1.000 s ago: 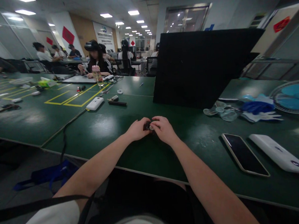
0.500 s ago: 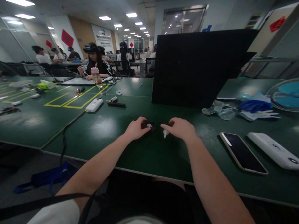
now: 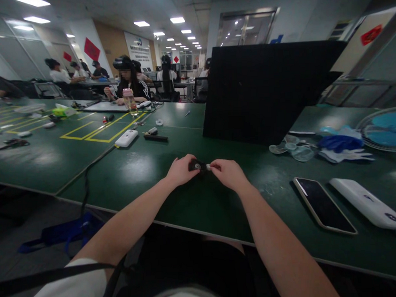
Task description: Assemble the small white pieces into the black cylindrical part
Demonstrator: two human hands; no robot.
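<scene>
My left hand (image 3: pixel 183 171) is closed on a small black object with a pale round disc (image 3: pixel 198 166) on its face, held low over the green table. At the object's right end sits a small white piece (image 3: pixel 208 167), pinched in the fingertips of my right hand (image 3: pixel 229 173). The two pieces meet or nearly meet; I cannot tell whether they are joined. Both are too small to name by kind.
A large black panel (image 3: pixel 264 93) stands beyond my hands. To the right lie a phone (image 3: pixel 324 205), a white power bank (image 3: pixel 369 202), gloves (image 3: pixel 345 151) and a fan (image 3: pixel 385 129). A white device (image 3: pixel 126 138) and a black bar (image 3: pixel 156 138) are left. Someone (image 3: pixel 129 81) sits across.
My right hand has moved left with the white piece, bringing it up against the black object. The white piece has turned from pointing down to lying sideways. My left hand has barely moved.
</scene>
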